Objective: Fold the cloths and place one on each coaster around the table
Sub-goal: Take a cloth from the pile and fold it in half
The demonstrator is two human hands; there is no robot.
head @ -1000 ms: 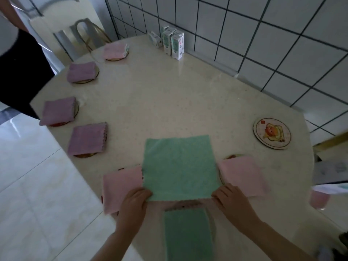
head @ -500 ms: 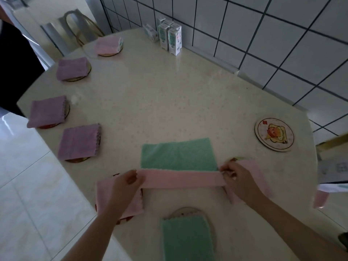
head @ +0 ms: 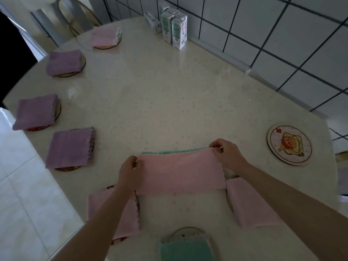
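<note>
Lower centre of frame: a two-sided cloth (head: 180,172) is laid doubled on the pale table (head: 169,95), pink face up, with a narrow green strip seen along its far edge. Its upper left corner is pinched between the thumb and curled fingers of the left hand (head: 130,172). Its upper right corner is pinched in the same way by the right hand (head: 227,157). Whether the corners touch the table cannot be told.

Right side: one bare coaster (head: 290,145) is noted, round, with a cartoon print.

Lower left: a near-left pink cloth (head: 128,219), folded, is partly hidden by the left forearm. Lower right: a near-right pink cloth (head: 252,206), folded, is seen over a coaster rim, just beside the held cloth. Bottom centre: a folded green cloth (head: 186,249) is set on a near coaster (head: 188,231) and cut by the frame edge.

Left side, each folded on a coaster: lower purple cloth (head: 70,147), middle purple cloth (head: 35,112), upper purple cloth (head: 64,62). Upper left: a far pink cloth (head: 104,36) is also set on a coaster.

Top centre: small cartons (head: 175,29) are stood by the tiled wall (head: 263,34).
</note>
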